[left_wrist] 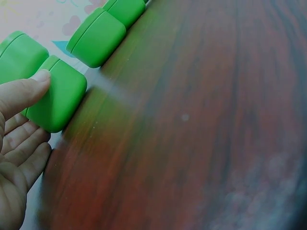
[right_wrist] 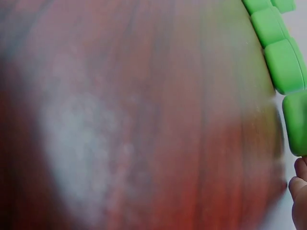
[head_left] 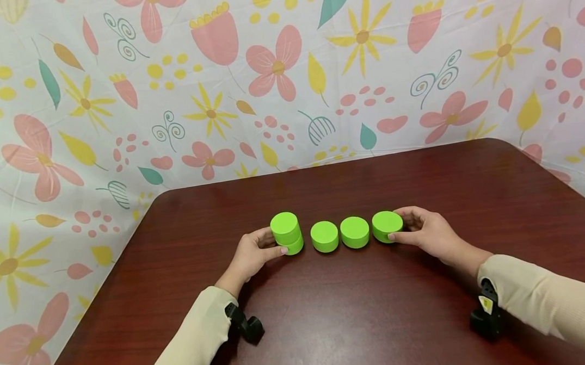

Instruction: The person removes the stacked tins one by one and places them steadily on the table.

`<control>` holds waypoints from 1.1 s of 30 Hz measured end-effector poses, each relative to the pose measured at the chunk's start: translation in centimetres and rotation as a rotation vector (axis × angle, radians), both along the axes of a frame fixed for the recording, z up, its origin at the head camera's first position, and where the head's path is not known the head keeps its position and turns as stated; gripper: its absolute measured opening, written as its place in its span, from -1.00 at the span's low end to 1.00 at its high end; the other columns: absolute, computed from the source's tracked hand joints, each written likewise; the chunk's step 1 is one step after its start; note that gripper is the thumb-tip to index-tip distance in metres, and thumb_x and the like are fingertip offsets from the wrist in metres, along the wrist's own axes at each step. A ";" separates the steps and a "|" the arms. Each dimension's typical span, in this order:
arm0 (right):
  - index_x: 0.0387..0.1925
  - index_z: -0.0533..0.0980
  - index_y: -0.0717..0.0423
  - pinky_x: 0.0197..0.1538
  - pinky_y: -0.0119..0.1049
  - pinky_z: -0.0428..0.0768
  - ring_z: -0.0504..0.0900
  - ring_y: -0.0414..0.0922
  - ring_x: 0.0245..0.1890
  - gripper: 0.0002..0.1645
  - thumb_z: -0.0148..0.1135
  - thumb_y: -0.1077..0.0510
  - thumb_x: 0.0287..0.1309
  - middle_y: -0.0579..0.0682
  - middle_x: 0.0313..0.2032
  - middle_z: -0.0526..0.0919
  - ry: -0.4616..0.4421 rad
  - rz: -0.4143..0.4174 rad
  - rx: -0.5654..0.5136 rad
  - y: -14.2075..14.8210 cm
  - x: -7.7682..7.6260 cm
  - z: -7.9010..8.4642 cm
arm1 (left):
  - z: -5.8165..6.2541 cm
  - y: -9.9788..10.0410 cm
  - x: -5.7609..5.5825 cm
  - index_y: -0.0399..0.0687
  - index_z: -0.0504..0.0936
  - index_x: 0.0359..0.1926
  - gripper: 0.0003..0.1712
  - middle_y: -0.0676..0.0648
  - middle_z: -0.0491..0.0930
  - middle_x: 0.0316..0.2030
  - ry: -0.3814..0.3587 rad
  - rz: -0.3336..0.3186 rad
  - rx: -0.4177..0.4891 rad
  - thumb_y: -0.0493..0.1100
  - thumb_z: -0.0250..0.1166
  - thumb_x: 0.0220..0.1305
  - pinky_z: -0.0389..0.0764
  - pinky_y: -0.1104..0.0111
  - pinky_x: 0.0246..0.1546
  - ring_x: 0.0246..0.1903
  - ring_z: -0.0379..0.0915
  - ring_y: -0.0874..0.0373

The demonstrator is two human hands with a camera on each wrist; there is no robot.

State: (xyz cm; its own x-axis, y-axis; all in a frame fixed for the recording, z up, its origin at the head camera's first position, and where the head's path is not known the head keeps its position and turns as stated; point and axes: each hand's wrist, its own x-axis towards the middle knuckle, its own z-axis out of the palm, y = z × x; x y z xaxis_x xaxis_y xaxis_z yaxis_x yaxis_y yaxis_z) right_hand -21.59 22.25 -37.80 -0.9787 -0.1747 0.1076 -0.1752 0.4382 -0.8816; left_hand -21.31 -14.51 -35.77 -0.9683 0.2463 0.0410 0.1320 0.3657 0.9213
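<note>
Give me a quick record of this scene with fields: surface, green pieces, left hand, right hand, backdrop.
surface: dark red-brown table
green pieces: a stack of two discs at the left end, then two single discs and an end disc, all in a row
left hand: left hand grips the stack, thumb on the lower disc
right hand: right hand holds the end disc
backdrop: floral cloth behind the table

Matt green discs on a glossy wood-grain table

The green discs (head_left: 324, 236) at frame centre look smooth, matt plastic — the dark red-brown table (head_left: 357, 321) shines like polished veneer — while the floral backdrop (head_left: 278, 79) across the top hangs like thin, creased sheeting.
</note>
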 end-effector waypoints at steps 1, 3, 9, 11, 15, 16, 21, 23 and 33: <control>0.09 0.37 0.32 -0.22 -0.57 0.53 0.53 -0.46 -0.23 -0.31 0.43 0.11 -0.06 0.24 -0.04 0.54 -0.001 0.000 -0.003 0.0 0.0 -0.1 | 0.0 0.0 0.0 -0.27 0.50 0.11 -0.43 -0.24 0.57 0.01 0.000 0.000 0.000 -0.35 0.39 0.00 0.55 0.25 -0.02 0.03 0.50 -0.07; 0.08 0.37 0.32 -0.22 -0.57 0.54 0.54 -0.46 -0.24 -0.31 0.43 0.12 -0.06 0.24 -0.04 0.54 -0.001 -0.001 -0.006 0.0 0.0 -0.1 | 0.0 0.0 0.0 -0.27 0.50 0.12 -0.43 -0.23 0.57 0.01 -0.003 -0.001 -0.001 -0.35 0.39 0.01 0.55 0.26 -0.02 0.03 0.50 -0.07; 0.07 0.39 0.30 -0.22 -0.58 0.52 0.53 -0.44 -0.24 -0.31 0.44 0.10 -0.08 0.23 -0.05 0.56 0.016 -0.014 0.027 0.0 0.2 -0.1 | 0.0 0.0 -0.1 -0.27 0.51 0.11 -0.43 -0.23 0.57 0.00 0.003 -0.001 -0.001 -0.35 0.39 0.01 0.56 0.26 -0.02 0.03 0.50 -0.07; 0.06 0.40 0.29 -0.22 -0.58 0.51 0.53 -0.43 -0.23 -0.30 0.45 0.07 -0.09 0.22 -0.05 0.57 0.023 -0.019 0.056 0.0 0.2 -0.1 | 0.1 0.0 0.0 -0.27 0.51 0.11 -0.43 -0.23 0.57 0.00 0.001 -0.002 0.000 -0.35 0.39 0.01 0.56 0.26 -0.02 0.03 0.50 -0.07; 0.05 0.41 0.26 -0.22 -0.57 0.50 0.53 -0.40 -0.22 -0.29 0.46 0.03 -0.12 0.19 -0.06 0.58 0.033 -0.025 0.100 0.0 0.3 -0.1 | 0.1 0.0 0.1 -0.27 0.50 0.11 -0.43 -0.24 0.57 0.01 0.001 -0.005 0.001 -0.35 0.39 0.01 0.56 0.25 -0.02 0.03 0.49 -0.08; 0.05 0.41 0.26 -0.22 -0.57 0.50 0.53 -0.39 -0.22 -0.29 0.46 0.02 -0.12 0.18 -0.06 0.59 0.035 -0.026 0.107 0.0 0.3 -0.1 | 0.0 0.0 0.1 -0.28 0.50 0.11 -0.43 -0.25 0.56 0.01 0.002 -0.005 -0.001 -0.35 0.39 0.01 0.56 0.25 -0.02 0.03 0.49 -0.09; 0.11 0.38 0.27 -0.18 -0.52 0.51 0.57 -0.11 -0.10 -0.24 0.45 0.02 -0.10 0.21 -0.03 0.56 0.022 -0.022 0.129 0.0 0.5 0.1 | 0.1 0.0 0.2 -0.29 0.50 0.11 -0.43 -0.26 0.56 0.01 0.001 -0.006 -0.002 -0.35 0.39 0.02 0.55 0.24 -0.01 0.04 0.49 -0.09; 0.19 0.31 0.29 -0.10 -0.41 0.53 0.54 0.04 0.00 -0.16 0.43 0.01 -0.08 0.26 0.03 0.52 0.003 -0.012 0.136 0.0 0.6 0.2 | 0.1 0.1 0.2 -0.29 0.50 0.11 -0.43 -0.26 0.56 0.01 0.003 -0.008 -0.001 -0.35 0.39 0.01 0.55 0.24 0.00 0.04 0.48 -0.09; 0.34 0.13 0.23 0.17 0.05 0.37 0.27 0.19 0.27 -0.04 0.36 -0.04 0.02 0.28 0.22 0.35 0.074 0.049 0.136 -1.4 0.2 4.4 | 0.0 -0.1 0.1 -0.30 0.50 0.11 -0.43 -0.26 0.56 0.02 0.018 -0.017 -0.006 -0.34 0.39 0.02 0.54 0.22 0.01 0.05 0.48 -0.10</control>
